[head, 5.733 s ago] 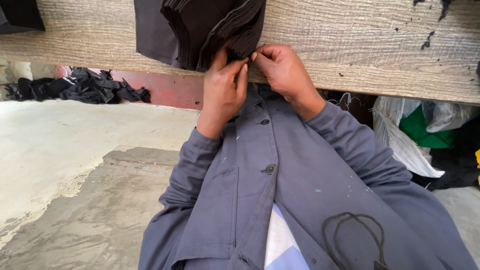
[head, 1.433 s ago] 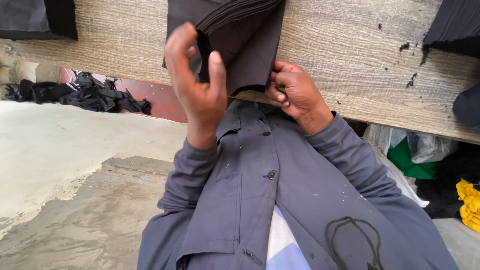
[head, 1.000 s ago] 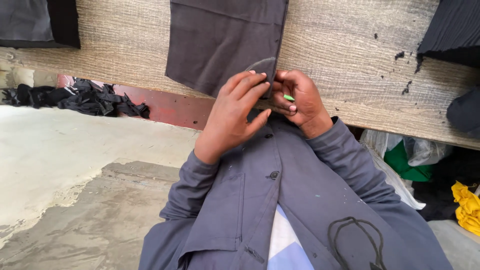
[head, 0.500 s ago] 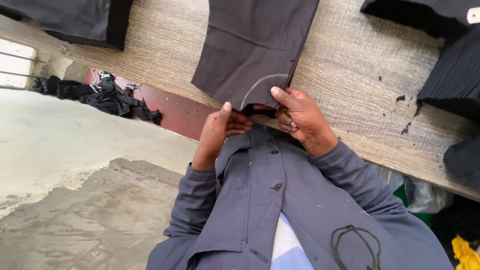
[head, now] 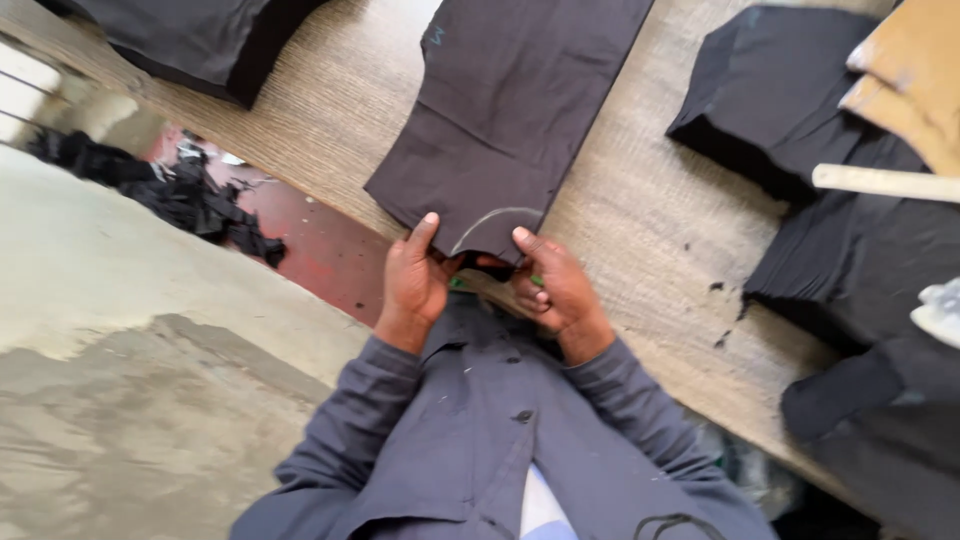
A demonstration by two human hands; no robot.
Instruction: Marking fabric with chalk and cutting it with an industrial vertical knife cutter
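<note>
Both hands pinch the near edge of a dark cloth piece (head: pixel 510 110) lying flat on the counter (head: pixel 640 230). Left hand (head: pixel 415 275) grips the edge at its left corner, thumb on top, fingers curled under. Right hand (head: pixel 550 285) clamps the same edge just right of it, thumb on top, with a small green thing (head: pixel 537 281) tucked between the fingers, likely chalk, too small to be sure. Hands are a little apart, with a curved chalk line (head: pixel 490 218) on the cloth between and just beyond them.

Cloth runs away from the hands across the counter, near edge at or slightly over the counter's lip, close to the body.

Doing it well, as a judgement: keep the edge taut between the two pinches, keep the curved mark unwrinkled and in view, and don't drag the cloth off square.

Pose: both wrists bent up, forearms in grey sleeves (head: pixel 640 400) converging from the torso, elbows low and tucked.

Around: stacked dark cloth (head: pixel 860 250) well to the right of the right hand, a pale stick (head: pixel 885 182) lying on it, brown card pieces (head: pixel 915 80) beyond. Another dark pile (head: pixel 200 40) far beyond the left hand. Dark scraps (head: pixel 190 195) on the floor (head: pixel 120 330) to the left of the left hand.
</note>
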